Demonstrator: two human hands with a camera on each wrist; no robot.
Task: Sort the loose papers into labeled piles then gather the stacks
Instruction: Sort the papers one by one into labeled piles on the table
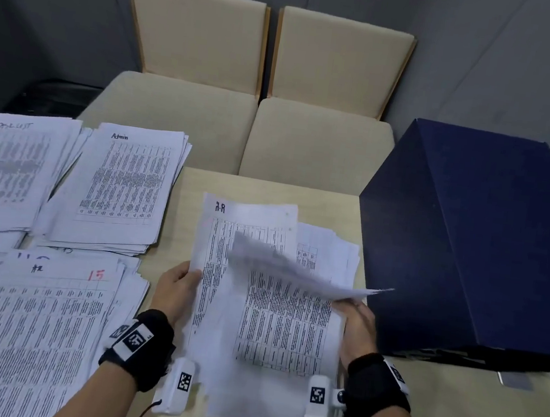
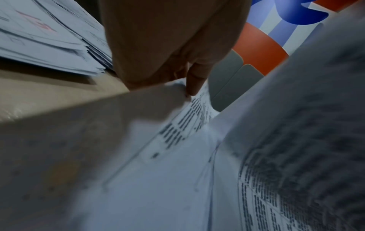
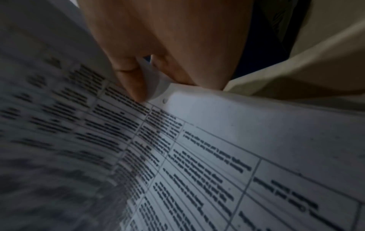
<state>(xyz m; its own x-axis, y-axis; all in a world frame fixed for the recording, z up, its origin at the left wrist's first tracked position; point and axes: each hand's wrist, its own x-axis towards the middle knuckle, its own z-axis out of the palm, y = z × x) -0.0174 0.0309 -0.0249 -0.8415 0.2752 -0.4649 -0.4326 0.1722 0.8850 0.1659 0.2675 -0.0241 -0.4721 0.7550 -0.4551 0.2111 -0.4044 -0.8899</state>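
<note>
Nearest, at the front edge of the pale wooden table (image 1: 431, 414), both hands work a loose stack of white printed sheets (image 1: 266, 389) lying between them. The left hand (image 1: 176, 291) grips the left edge of a sheet headed "A.R" (image 1: 230, 224), thumb on top and fingers curled under it; the left wrist view shows a fingertip (image 2: 194, 87) pressing that paper's edge. The right hand (image 1: 354, 323) pinches one blurred, lifted sheet (image 1: 294, 267) at its right edge, thumb (image 3: 134, 81) on the printed side, the page bowed up over the stack. Both wrists wear black bands with white marker tags. At the front left corner lies a wide pile of table-printed pages with a red "15" (image 1: 29, 334) written on top. Just right of the working stack stands a large dark blue box (image 1: 475, 245). Farther back along the left edge sit a pile labelled "Admin" (image 1: 121, 187) and, beside it, a pile with a faint handwritten heading (image 1: 7, 171), their edges overlapping. Beyond the far edge stand two beige cushioned chairs (image 1: 265, 70).
</note>
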